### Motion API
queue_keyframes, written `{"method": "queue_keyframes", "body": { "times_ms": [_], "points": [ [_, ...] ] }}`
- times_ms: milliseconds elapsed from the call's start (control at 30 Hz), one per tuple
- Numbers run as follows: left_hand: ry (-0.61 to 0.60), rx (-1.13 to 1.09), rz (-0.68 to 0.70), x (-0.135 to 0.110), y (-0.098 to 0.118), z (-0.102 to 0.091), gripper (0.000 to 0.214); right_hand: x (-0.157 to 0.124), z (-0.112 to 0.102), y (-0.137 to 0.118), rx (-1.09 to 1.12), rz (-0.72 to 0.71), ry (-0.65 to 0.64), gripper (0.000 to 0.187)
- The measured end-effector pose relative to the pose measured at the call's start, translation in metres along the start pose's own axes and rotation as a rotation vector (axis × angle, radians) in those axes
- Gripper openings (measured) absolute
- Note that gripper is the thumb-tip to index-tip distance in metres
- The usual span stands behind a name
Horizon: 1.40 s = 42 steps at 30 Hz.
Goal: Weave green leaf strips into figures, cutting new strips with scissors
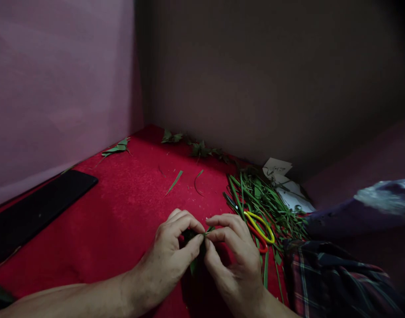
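Note:
Both hands meet low in the middle of the head view, above a red cloth (129, 207). My left hand (178, 245) pinches a green leaf piece (193, 265) between thumb and forefinger; part of the leaf hangs below the fingers. Fingertips of my right hand (234, 249) close on the same leaf from the other side, right against the left fingertips. Much of the leaf is hidden by the fingers. Just beyond the right hand lie scissors (271, 234) with yellow and red handles, their dark blades pointing away to the left.
A heap of green leaf strips (265, 198) spreads at the right, with white paper pieces (290, 194) behind it. Folded leaf shapes (118, 148) line the walls. A black flat slab (43, 212) lies at left, plaid cloth (335, 278) at lower right. Loose strips (174, 182) lie ahead.

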<state>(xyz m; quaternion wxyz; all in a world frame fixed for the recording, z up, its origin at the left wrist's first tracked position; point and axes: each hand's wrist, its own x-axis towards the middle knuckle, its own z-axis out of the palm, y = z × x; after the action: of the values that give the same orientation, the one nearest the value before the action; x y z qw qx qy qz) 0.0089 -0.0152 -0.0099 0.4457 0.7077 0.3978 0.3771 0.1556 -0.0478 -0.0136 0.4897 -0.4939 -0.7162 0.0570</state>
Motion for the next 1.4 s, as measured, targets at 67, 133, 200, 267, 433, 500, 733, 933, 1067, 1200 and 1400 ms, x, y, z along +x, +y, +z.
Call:
{"method": "queue_keyframes", "body": {
  "times_ms": [67,133,200,267,433,500,733,933,1067,1200,1400],
  "points": [
    [-0.002,-0.004,0.004,-0.001,0.0,0.0,0.009,0.001,0.0,0.0,-0.006,0.001,0.003,0.013],
    [-0.01,-0.019,0.003,0.0,-0.001,-0.001,0.009,0.002,0.0,-0.001,-0.006,0.007,0.012,0.013],
    [-0.027,-0.036,-0.001,0.001,-0.001,-0.002,0.009,0.003,0.0,-0.003,-0.002,0.011,0.023,0.013],
    [-0.036,-0.05,-0.004,0.002,-0.001,-0.002,0.008,0.004,0.0,-0.004,0.009,0.017,0.024,0.012],
    [-0.041,-0.135,-0.05,0.005,-0.003,-0.004,0.008,0.005,-0.006,-0.003,0.114,0.071,0.009,0.011],
    [-0.041,-0.197,-0.078,0.006,-0.002,-0.006,0.008,0.006,-0.008,0.0,0.202,0.144,0.051,0.014],
    [-0.044,-0.31,-0.121,0.009,0.003,-0.011,0.01,0.012,-0.006,0.012,0.343,0.3,0.131,0.022],
    [0.007,-0.118,0.012,0.007,-0.003,-0.012,0.011,0.01,-0.005,0.012,0.247,0.14,0.01,0.007],
    [0.032,0.053,0.16,0.005,-0.005,-0.013,0.009,0.006,-0.001,0.011,0.142,0.047,-0.046,0.009],
    [0.015,0.15,0.244,0.003,-0.002,-0.013,0.011,0.005,0.0,0.009,0.095,-0.02,-0.046,0.009],
    [0.012,0.183,0.254,0.002,0.0,-0.013,0.014,0.005,0.002,0.01,0.04,-0.037,-0.088,0.01]
  ]
}}
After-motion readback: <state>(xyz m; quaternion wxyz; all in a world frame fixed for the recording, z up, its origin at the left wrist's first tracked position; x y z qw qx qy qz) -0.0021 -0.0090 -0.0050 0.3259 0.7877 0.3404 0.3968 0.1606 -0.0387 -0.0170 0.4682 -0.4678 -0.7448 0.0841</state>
